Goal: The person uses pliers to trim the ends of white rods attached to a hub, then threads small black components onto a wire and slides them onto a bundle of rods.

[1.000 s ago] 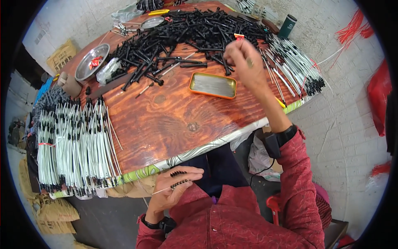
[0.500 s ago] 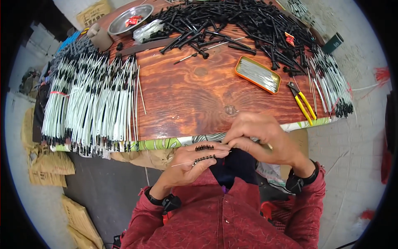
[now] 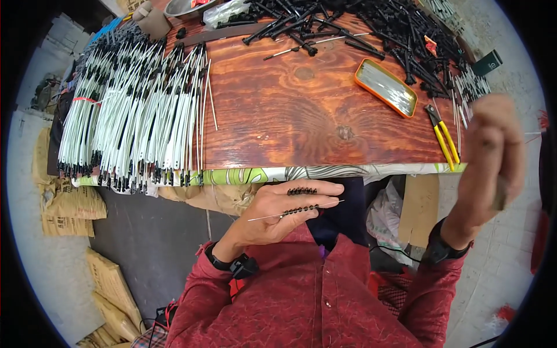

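Observation:
My left hand [image 3: 270, 211] is closed over my lap, just off the table's near edge. It pinches a thin metal wire [image 3: 258, 219] whose ends stick out past the fingers. A row of small black ring-like parts [image 3: 301, 209] sits along the wire. Another row of black parts [image 3: 301, 191] is held between the upper fingers. Raised at the right, beyond the table's corner, my right hand [image 3: 492, 153] is smeared by motion; its fingers cannot be made out. Nearest to it are a bundle of pale rods [image 3: 471, 87] and cutting pliers with yellow handles [image 3: 445, 142].
On the wooden table [image 3: 272, 122], dense bundles of white, black-tipped rods [image 3: 139, 127] stand at the left. A heap of black plastic parts [image 3: 400, 35] covers the back. An orange-rimmed tin [image 3: 416, 103] holds thin metal pins. Brown sacks [image 3: 72, 200] lie at the left.
My right hand has left the left hand and swung up and right. The left hand keeps its hold on the wire. The view has shifted, so the table appears higher.

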Motion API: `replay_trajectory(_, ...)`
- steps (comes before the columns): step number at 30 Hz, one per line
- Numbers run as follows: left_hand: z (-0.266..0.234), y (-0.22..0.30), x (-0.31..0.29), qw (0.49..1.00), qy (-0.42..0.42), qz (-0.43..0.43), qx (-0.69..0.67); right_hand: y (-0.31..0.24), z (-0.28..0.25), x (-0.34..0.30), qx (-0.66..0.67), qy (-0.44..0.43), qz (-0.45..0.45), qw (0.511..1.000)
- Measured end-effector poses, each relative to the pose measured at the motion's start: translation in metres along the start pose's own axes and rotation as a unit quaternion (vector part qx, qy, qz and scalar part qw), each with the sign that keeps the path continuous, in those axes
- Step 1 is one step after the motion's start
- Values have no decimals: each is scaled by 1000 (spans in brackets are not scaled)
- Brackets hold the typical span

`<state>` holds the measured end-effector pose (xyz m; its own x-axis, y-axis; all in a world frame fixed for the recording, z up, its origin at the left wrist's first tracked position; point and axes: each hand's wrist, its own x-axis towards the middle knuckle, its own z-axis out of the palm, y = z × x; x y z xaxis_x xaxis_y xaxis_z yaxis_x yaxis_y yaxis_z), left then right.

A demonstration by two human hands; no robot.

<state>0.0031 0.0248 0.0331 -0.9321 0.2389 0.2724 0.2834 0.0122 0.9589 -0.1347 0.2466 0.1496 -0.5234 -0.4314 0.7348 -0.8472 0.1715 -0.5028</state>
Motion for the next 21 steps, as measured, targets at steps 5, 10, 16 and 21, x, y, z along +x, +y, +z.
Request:
replay_trajectory(5,-4,1,-7,1000,12,-5,13,-7,34,-32,88,-294,28,951)
replay_trajectory(10,-3,-1,-13,999,9,-4,52,-8,54,-53,120,-283,61,950)
replay_trajectory(16,-3,-1,-10,998,7,1,68,-7,57,-56,129,-256,52,957)
replay_trajectory(21,-1,-4,-11,998,16,10,64,-6,60,-61,133,-239,51,961)
